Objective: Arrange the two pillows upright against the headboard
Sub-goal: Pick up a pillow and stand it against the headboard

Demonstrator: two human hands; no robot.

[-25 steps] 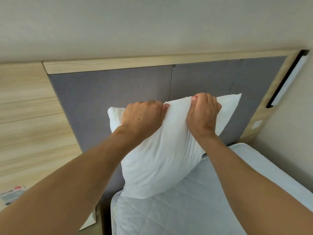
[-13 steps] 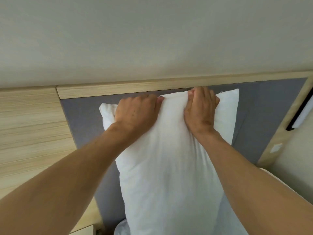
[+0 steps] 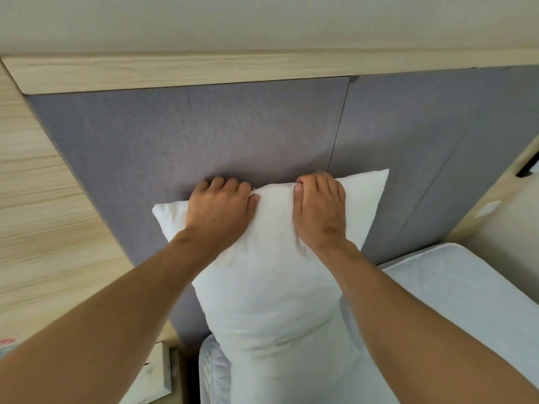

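Both grips, left hand (image 3: 220, 211) and right hand (image 3: 319, 209), clamp the top edge of the pillow (image 3: 271, 287). Pillow stands upright against the headboard (image 3: 233, 135), base on the bed (image 3: 455, 298). Second pillow not in view; placement presumably remains.

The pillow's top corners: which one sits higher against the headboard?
The right corner, beside the right hand, sits higher on the grey headboard; the left corner is lower.

White quilted mattress (image 3: 455, 290), pale wall (image 3: 262, 21), wood-grain panel (image 3: 38, 217), possibly nightstand (image 3: 154, 377)
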